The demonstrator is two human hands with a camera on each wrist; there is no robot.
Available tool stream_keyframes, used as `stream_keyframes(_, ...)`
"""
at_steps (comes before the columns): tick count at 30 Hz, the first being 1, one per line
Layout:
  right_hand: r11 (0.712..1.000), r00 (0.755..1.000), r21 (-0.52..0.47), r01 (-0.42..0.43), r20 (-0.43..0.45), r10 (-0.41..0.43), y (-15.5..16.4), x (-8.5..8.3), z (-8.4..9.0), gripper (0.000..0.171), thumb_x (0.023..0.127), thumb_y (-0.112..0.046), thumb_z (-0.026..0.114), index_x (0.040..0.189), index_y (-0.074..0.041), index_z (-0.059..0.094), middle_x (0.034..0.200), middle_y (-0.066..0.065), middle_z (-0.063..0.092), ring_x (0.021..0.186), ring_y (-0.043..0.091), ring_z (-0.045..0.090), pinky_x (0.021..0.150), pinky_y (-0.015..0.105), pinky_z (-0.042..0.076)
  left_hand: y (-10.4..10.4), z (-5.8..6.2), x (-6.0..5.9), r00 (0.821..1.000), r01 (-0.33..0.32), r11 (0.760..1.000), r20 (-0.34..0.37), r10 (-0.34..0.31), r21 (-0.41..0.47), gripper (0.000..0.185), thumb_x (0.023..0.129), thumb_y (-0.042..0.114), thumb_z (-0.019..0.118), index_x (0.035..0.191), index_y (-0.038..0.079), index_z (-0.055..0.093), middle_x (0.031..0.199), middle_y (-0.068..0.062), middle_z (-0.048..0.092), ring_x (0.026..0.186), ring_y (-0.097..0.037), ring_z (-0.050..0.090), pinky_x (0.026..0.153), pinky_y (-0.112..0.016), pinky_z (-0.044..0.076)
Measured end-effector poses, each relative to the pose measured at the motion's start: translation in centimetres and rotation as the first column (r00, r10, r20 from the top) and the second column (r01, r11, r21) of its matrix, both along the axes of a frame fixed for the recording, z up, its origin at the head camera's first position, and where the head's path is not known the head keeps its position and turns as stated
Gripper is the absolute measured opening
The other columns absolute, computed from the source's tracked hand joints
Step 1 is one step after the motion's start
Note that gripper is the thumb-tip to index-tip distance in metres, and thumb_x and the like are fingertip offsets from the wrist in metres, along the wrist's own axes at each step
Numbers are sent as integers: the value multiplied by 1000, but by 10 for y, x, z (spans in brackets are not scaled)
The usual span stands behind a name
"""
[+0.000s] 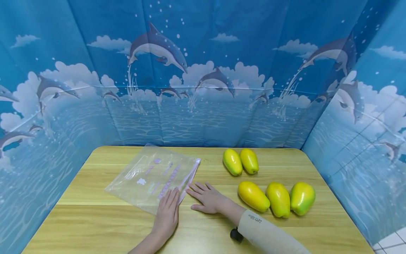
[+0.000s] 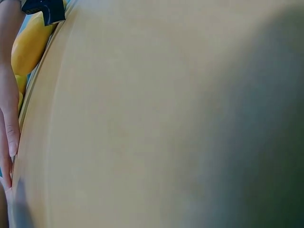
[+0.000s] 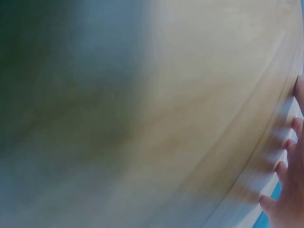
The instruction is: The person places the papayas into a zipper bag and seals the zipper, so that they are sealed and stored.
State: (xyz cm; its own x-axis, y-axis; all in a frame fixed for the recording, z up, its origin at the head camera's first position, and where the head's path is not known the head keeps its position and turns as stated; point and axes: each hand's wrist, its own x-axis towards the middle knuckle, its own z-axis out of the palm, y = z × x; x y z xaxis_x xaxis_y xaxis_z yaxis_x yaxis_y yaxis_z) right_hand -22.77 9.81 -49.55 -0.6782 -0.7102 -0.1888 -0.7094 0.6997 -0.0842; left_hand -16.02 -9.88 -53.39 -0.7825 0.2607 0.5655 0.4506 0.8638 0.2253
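Note:
A clear zip bag with purple print lies flat on the wooden table, its zip strip and slider slanting along the right side. My left hand rests with straight fingers over the bag's lower right corner. Just right of the zip strip, my right hand lies palm down, fingers spread, fingertips at the bag's edge. In the right wrist view the spread fingers of the right hand show at the right border. The left wrist view catches the right hand at its left border.
Two yellow-green mangoes lie at the back of the table. Three more, including one mango near my right forearm, sit in a row in front of them. A blue dolphin curtain surrounds the table's back and sides.

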Motion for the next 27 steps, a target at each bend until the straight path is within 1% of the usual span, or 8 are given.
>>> stream_keyframes(5,1000,1000,0,2,5,-2,0,0,0,63,93,-55,28,148,-28,11,154,-5,7,139,18,9,112,48,16,0,0,-3,995,25,997,-98,-19,68,49,78,1,60,125,-5,50,132,-16,48,117,-37,45,97,-52,39)
stream_keyframes(8,1000,1000,-3,1,7,-1,0,0,1,63,93,-55,28,148,-28,11,154,-5,8,139,18,9,112,48,16,0,-1,-5,991,35,995,-130,-22,98,51,74,-2,60,124,-6,50,130,-17,49,116,-38,45,97,-51,39)
stream_keyframes(13,1000,1000,-6,-7,0,7,0,0,1,63,93,-55,28,148,-28,11,153,-4,8,139,18,10,111,49,17,0,-1,-8,984,25,991,-176,-1,134,58,69,-3,60,126,-6,48,129,-18,49,114,-39,46,93,-53,41)
stream_keyframes(17,1000,1000,-9,-11,-3,11,1,0,1,63,93,-55,28,148,-28,11,153,-4,8,139,19,10,111,50,17,1,0,-9,983,9,988,-183,20,156,65,68,-4,61,130,-7,44,132,-20,46,117,-37,44,93,-50,40)
stream_keyframes(23,1000,1000,-10,-14,-5,14,1,0,0,62,93,-55,28,147,-28,12,153,-4,9,139,19,11,111,50,18,1,0,-9,982,-17,991,-182,42,136,69,68,-3,62,133,-10,38,135,-25,39,117,-37,43,94,-47,42)
stream_keyframes(25,1000,1000,-11,-16,-6,16,1,0,-1,62,93,-55,28,147,-28,12,153,-4,9,139,20,10,110,51,18,0,-1,-9,982,-19,990,-184,45,137,69,69,-2,61,133,-10,36,134,-26,39,117,-38,43,100,-43,38)
stream_keyframes(27,1000,1000,-12,-18,-9,18,1,0,-1,63,93,-55,28,147,-28,12,153,-4,9,139,20,10,110,51,18,0,-1,-10,983,-16,989,-178,42,150,69,70,-1,58,134,-10,35,134,-25,40,118,-37,41,108,-35,29)
